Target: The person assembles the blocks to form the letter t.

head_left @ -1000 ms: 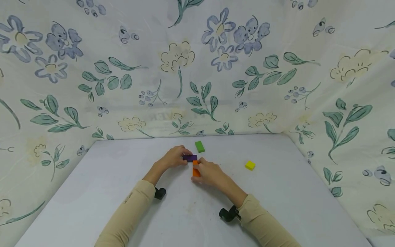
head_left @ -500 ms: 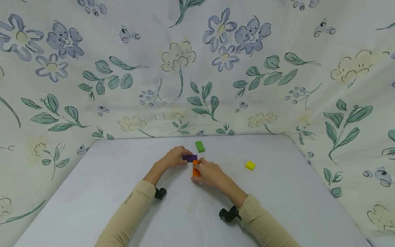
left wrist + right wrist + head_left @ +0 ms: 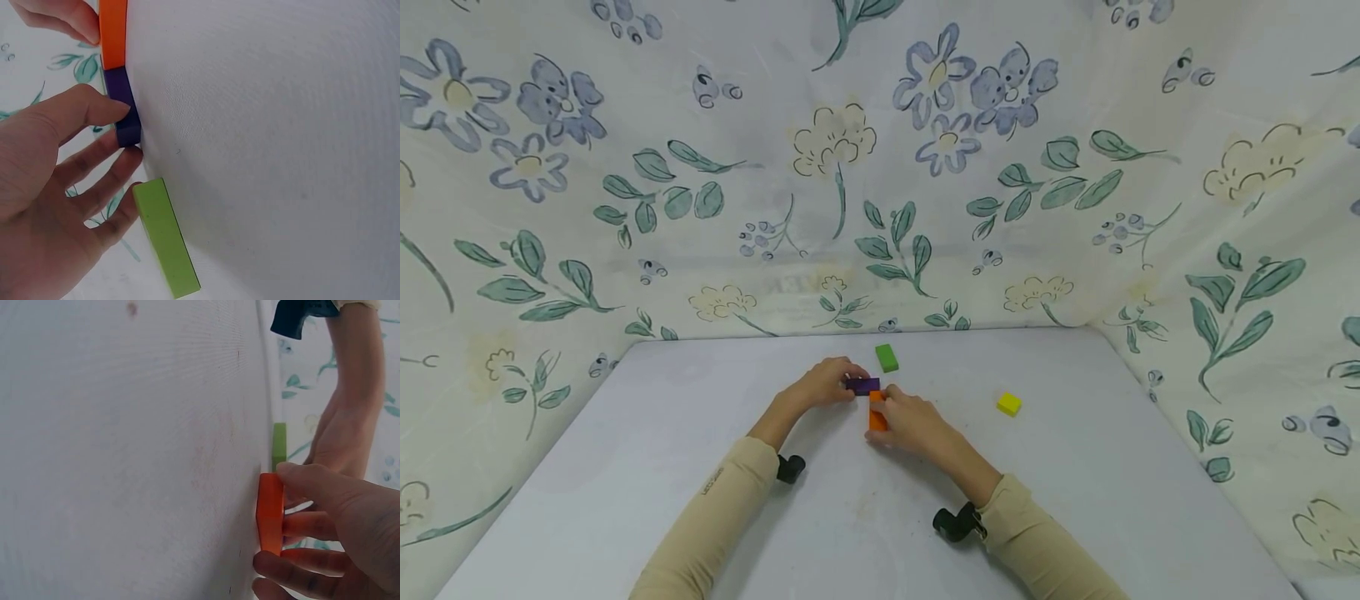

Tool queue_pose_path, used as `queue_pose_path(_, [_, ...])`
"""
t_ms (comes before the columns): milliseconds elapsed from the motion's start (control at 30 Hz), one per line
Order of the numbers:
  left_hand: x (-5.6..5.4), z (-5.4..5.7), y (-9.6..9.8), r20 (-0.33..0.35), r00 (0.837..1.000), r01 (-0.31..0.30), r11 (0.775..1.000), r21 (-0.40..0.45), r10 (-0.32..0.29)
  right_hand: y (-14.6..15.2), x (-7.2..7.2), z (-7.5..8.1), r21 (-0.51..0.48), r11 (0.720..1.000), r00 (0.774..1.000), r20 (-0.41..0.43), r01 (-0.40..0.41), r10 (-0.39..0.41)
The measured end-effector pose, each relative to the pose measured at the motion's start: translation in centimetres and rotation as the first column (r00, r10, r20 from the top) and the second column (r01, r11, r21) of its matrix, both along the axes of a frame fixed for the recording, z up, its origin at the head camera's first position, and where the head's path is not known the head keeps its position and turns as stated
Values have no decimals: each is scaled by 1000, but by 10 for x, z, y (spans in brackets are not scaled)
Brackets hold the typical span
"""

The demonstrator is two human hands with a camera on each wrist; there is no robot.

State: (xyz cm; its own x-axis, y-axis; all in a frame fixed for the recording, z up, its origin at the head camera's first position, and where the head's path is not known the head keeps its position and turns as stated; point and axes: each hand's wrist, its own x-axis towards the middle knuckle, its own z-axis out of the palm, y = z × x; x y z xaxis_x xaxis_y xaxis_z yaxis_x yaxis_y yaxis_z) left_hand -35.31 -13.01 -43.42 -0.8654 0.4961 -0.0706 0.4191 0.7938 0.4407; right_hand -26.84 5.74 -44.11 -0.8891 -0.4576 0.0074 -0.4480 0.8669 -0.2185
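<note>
My left hand (image 3: 825,384) pinches a purple block (image 3: 862,387) by its left part, with the thumb (image 3: 112,111) on its near side. An orange block (image 3: 877,412) stands close in front of the purple one's right end, and the two appear to touch in the left wrist view. My right hand (image 3: 912,423) holds that orange block (image 3: 270,512) between thumb and fingers, from its right side. Just behind the purple block lies a green block (image 3: 887,358); fingertips of the left hand (image 3: 53,169) come near it or touch it in the left wrist view.
A small yellow block (image 3: 1009,404) lies on the white table (image 3: 1075,500) to the right of my right hand. Floral cloth (image 3: 820,250) hangs along the back and sides. Black wrist cameras, such as the right one (image 3: 955,522), sit under both sleeves.
</note>
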Motion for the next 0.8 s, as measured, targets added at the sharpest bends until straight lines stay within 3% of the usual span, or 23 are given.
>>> queue_pose_path(333, [3, -1, -3, -16, 1000, 13, 1000, 2, -13, 0, 1, 0, -7, 1000, 1000, -3, -4, 4])
queue_pose_path(500, [5, -2, -5, -88, 995, 36, 999, -12, -36, 0, 1, -1, -3, 1000, 1000, -9, -8, 8])
queue_pose_path(633, [11, 2, -5, -174, 982, 77, 997, -6, -77, 0, 1, -1, 1, 1000, 1000, -3, -6, 6])
queue_pose_path(800, [20, 6, -4, -196, 968, 163, 987, 19, -156, 1, 1, -1, -5, 1000, 1000, -7, -10, 10])
